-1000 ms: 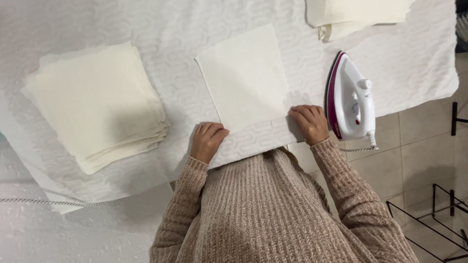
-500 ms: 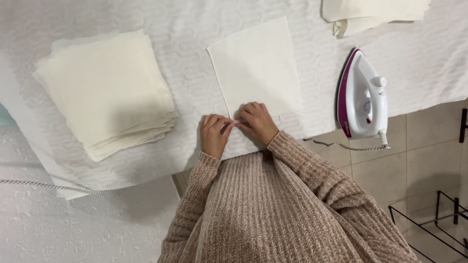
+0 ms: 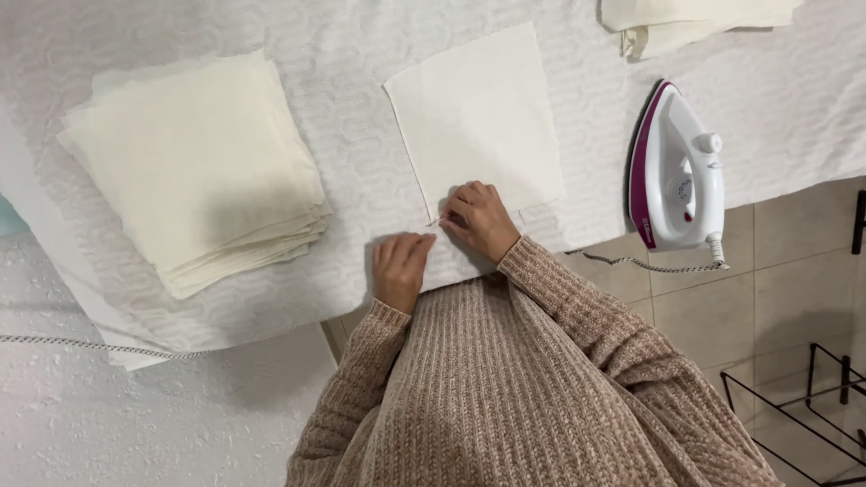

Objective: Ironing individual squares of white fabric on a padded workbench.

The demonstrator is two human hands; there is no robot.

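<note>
On the white textured counter cover (image 3: 361, 153), a single cream cloth square (image 3: 478, 113) lies flat. At its near edge the right hand (image 3: 483, 219) pinches the cloth's corner with closed fingertips, while the left hand (image 3: 401, 266) rests just beside it, fingers loosely curled on the cover, holding nothing. A stack of folded cream cloths (image 3: 194, 171) sits left; a white and magenta iron (image 3: 678, 171) lies right.

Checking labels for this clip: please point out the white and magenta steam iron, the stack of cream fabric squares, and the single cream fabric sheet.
White and magenta steam iron (image 3: 678, 171), head view, handle.
Stack of cream fabric squares (image 3: 194, 167), head view, top square.
Single cream fabric sheet (image 3: 478, 113), head view, centre.
</note>
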